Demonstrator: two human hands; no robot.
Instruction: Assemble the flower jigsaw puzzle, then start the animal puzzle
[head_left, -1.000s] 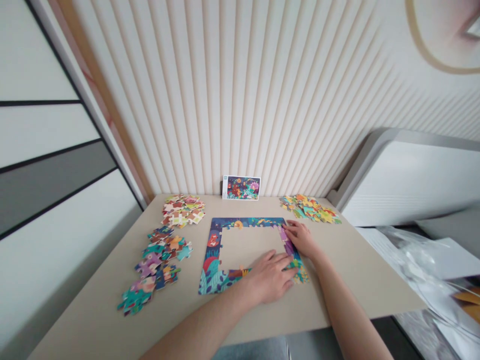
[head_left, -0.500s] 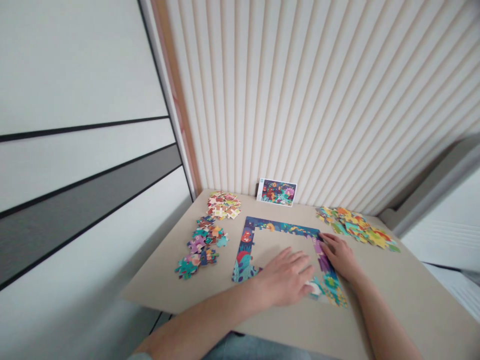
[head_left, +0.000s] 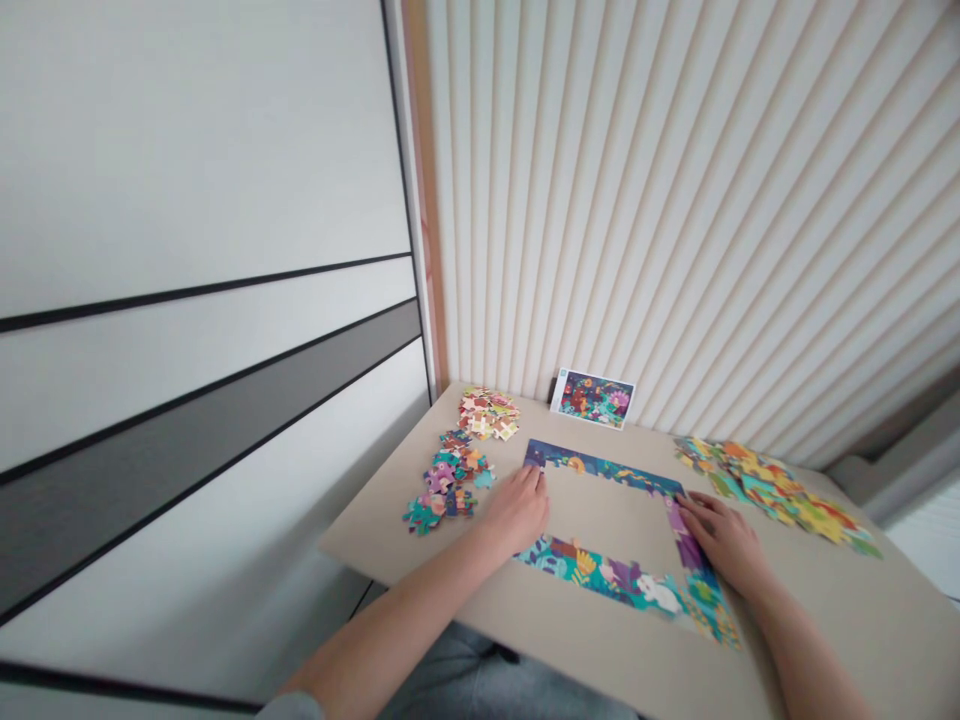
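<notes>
On the table lies a rectangular jigsaw puzzle border (head_left: 637, 585), joined from colourful sea-scene pieces around a bare middle. My left hand (head_left: 521, 510) rests on its left side, fingertips down near the upper left corner, and covers most of that side. Its fingers are extended and close together. Against the outer right side lies my right hand (head_left: 724, 540), fingers spread and fingertips touching the purple pieces. I see no loose piece in either hand, though the undersides of the fingers are hidden.
Mixed loose puzzle pieces (head_left: 450, 480) lie left of the border, with reddish pieces (head_left: 487, 412) behind them. A pile of yellow and orange pieces (head_left: 780, 490) is at the back right. A picture card (head_left: 592, 398) leans near the pleated curtain (head_left: 600, 200).
My left hand has moved from the border's lower middle to its left side, uncovering the bottom row. My right hand stays at the right side. The view has shifted left.
</notes>
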